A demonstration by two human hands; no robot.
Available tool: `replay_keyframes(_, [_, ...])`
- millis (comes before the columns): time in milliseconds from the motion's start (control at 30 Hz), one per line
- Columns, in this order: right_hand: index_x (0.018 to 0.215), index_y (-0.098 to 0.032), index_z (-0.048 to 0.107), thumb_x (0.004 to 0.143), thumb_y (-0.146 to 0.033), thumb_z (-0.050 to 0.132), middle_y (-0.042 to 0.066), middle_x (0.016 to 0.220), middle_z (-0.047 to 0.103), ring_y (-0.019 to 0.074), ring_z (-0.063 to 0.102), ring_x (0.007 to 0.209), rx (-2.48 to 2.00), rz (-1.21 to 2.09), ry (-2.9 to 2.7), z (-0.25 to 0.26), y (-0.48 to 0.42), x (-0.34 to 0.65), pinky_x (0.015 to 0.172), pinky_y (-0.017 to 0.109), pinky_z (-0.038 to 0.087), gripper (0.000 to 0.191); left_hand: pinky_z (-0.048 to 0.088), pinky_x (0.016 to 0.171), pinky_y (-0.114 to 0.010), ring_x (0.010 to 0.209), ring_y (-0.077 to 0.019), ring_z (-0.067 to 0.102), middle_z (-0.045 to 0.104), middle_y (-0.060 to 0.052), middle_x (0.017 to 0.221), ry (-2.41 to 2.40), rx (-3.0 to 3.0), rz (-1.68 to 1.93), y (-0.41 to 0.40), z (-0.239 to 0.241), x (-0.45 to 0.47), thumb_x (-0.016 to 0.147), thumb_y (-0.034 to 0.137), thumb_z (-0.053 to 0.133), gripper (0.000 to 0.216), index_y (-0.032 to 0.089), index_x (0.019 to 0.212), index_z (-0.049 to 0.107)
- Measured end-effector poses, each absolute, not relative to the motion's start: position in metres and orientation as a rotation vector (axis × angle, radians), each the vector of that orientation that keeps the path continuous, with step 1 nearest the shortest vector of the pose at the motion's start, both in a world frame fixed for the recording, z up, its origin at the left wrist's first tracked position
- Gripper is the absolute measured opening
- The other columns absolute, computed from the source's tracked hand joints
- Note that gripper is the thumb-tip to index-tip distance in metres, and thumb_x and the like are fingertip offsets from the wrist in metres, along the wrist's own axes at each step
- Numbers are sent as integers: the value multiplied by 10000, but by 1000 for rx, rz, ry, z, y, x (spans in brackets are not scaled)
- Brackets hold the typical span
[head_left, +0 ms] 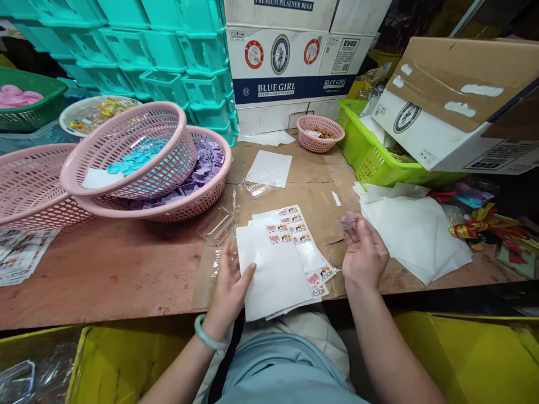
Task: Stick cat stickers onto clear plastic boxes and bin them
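Beside the left edge of the cat-sticker sheets (273, 275), left hand (227, 283): open, thumb spread toward the top sheet, fingers extended forward; contact unclear. Right hand (365, 252): fingers curled, fingertips pinching a small translucent purplish piece (349, 221), blurred, details illegible. Top sheet covers much of those below. Beyond left hand: clear plastic tray (218, 225), then purple pieces (207, 163), partly hidden by a tilted pink basket (174, 171).
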State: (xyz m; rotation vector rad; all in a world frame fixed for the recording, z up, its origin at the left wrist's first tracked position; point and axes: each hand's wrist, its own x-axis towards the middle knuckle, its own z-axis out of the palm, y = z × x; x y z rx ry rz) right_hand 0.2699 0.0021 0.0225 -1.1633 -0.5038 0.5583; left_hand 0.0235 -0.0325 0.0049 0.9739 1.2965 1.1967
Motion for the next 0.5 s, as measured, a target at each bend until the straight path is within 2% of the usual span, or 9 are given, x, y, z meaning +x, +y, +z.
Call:
replay_keyframes(67, [1042, -229, 720, 870, -229, 611, 42, 1067, 737, 210, 693, 992, -1241, 306, -872, 26, -5, 253, 988, 445, 502, 204, 330, 1116, -437, 1319, -269, 427, 455, -111, 1407, 1508, 1257, 1455, -41, 13, 20, 753, 324, 731, 578, 244, 1279, 505])
replay_keyframes(133, [1149, -258, 678, 859, -142, 601, 34, 1135, 715, 223, 662, 1079, -1223, 78, -1341, 27, -10, 232, 1045, 457, 453, 322, 296, 1133, -432, 1311, -270, 430, 484, -108, 1379, 1463, 1409, 1395, -44, 23, 24, 795, 335, 689, 390, 229, 1162, 607])
replay_keyframes(200, [1240, -255, 621, 831, -85, 605, 41, 1171, 697, 235, 631, 1139, -1120, -98, -1738, 25, -12, 212, 1076, 458, 419, 443, 355, 1087, -426, 1249, -269, 493, 570, -112, 1294, 1195, 1304, 1153, -38, 30, 36, 878, 387, 575, 286, 212, 1087, 663])
replay_keyframes(267, [1305, -217, 565, 831, -70, 586, 66, 1214, 672, 252, 596, 1190, -1068, -170, -1955, 21, -12, 198, 1087, 468, 401, 496, 424, 1015, -413, 1173, -263, 549, 632, -114, 1210, 973, 1060, 1020, -26, 31, 49, 916, 421, 501, 334, 198, 1095, 672])
replay_keyframes(400, [1376, -224, 476, 869, -174, 590, 73, 1335, 593, 285, 483, 1305, -1140, 31, -2076, 13, -9, 193, 1118, 541, 333, 522, 459, 940, -374, 1025, -225, 603, 684, -87, 1077, 927, 889, 1025, 3, 21, 59, 884, 423, 563, 319, 186, 1054, 692])
replay_keyframes(500, [1457, -242, 348, 856, -321, 644, 97, 1420, 508, 273, 425, 1349, -1258, 346, -1916, 13, -2, 208, 1114, 507, 351, 674, 455, 924, -358, 990, -223, 604, 694, -84, 1013, 994, 1098, 989, 22, 17, 53, 851, 445, 600, 311, 174, 936, 726])
